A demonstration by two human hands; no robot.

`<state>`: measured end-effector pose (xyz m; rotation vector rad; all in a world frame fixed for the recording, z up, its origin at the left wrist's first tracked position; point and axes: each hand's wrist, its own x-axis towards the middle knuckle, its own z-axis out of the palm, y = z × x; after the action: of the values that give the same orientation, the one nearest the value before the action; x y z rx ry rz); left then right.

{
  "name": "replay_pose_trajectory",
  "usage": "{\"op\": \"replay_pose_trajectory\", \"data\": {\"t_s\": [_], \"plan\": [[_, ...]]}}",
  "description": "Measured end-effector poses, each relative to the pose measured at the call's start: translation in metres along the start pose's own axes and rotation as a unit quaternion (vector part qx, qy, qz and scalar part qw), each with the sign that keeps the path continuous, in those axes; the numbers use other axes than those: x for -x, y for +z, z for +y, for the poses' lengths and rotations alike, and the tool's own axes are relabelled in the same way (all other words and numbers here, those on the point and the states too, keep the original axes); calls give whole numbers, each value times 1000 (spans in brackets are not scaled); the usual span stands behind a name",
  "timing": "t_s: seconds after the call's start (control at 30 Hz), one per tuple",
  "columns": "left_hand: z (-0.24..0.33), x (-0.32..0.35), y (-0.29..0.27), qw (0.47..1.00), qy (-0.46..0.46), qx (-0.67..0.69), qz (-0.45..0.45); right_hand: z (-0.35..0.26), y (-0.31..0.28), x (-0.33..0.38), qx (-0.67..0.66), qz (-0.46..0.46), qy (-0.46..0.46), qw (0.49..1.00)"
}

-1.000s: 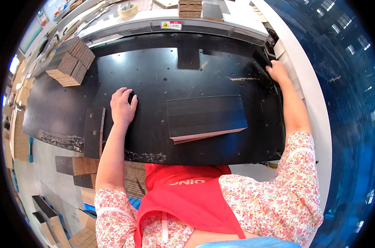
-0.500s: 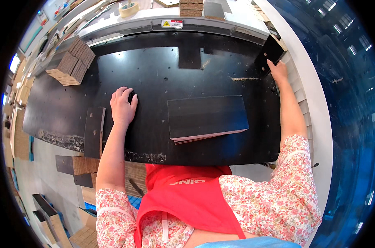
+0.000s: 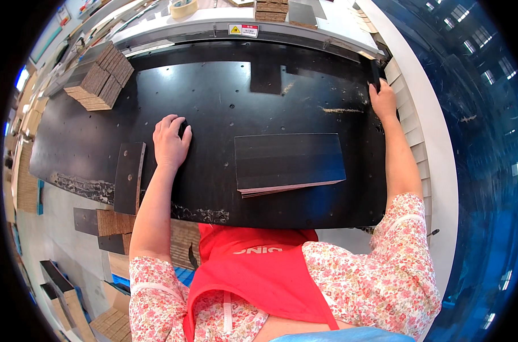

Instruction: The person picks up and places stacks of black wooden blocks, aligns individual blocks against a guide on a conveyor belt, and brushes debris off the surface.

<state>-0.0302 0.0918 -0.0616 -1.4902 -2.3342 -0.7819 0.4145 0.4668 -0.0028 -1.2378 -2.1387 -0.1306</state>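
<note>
At the far right of the black work table [image 3: 207, 94], my right hand [image 3: 383, 102] grips a dark board [image 3: 375, 71]. The board shows narrow, almost edge-on, beside the table's right border. My left hand [image 3: 171, 141] rests on the table left of centre, thumb apart from the fingers. A dark patch lies between thumb and fingers; I cannot tell whether it is shadow or a thing. Between my arms lies a stack of thin dark panels [image 3: 290, 159] with pinkish edges. Left of my left forearm stands a dark board with holes [image 3: 129, 178].
A stack of chipboard blocks [image 3: 99, 80] sits at the table's far left. Behind runs a white machine ledge [image 3: 322, 37] with a tape roll [image 3: 183, 8] on it. A pale curved rail [image 3: 433, 131] borders the right side. More boards [image 3: 113, 222] are stacked at lower left.
The board in my right hand has turned from showing its broad holed face to nearly edge-on. My left hand has stayed in about the same place.
</note>
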Motion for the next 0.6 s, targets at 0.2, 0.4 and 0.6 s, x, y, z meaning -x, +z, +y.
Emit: {"op": "replay_pose_trajectory", "data": {"t_s": [0.2,0.4,0.6], "plan": [[0,-1,-1,1000,-7,-3,-6,-28,-15,9,31,-63,-29,997],[0,-1,-1,1000,-7,-8,-9,-93,-19,60,134,-144,-125,973],[-1,0,-1,1000,-8,-1,-5,-120,-26,72,167,-355,-39,919]]}}
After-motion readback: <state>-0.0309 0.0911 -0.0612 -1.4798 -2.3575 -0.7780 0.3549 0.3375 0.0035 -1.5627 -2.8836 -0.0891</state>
